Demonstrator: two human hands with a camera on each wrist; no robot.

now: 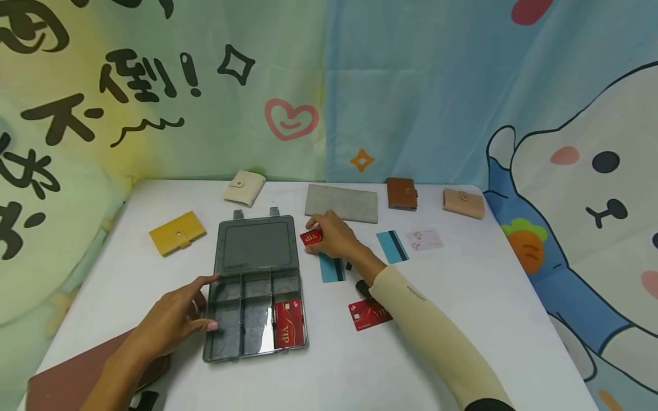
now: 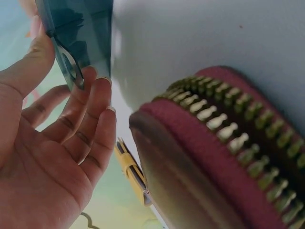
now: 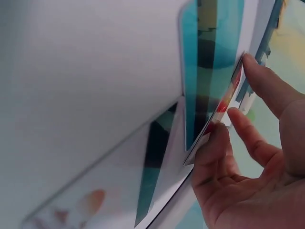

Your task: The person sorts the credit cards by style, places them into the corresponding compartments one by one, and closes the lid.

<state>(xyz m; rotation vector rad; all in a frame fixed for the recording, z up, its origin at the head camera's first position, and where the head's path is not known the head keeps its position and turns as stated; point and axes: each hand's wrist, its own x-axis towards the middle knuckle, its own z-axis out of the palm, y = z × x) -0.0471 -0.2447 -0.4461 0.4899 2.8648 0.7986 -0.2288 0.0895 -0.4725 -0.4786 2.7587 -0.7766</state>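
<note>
"What are we wearing on our right arm (image 1: 434, 328)?"
"We're wearing a close-fitting cream sleeve (image 1: 437, 334), carrying a small dark marking (image 1: 416, 293) near the wrist and meeting a black edge (image 1: 488, 405)."
"And on the left?"
"We're showing a bare forearm (image 1: 115, 368) there, plus a bare left hand (image 1: 177, 314) and right hand (image 1: 331, 237)."

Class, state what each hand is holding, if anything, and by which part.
The right hand holds a red VIP card by opposite edges. The left hand holds nothing, only touching the side of the gray box.
</note>
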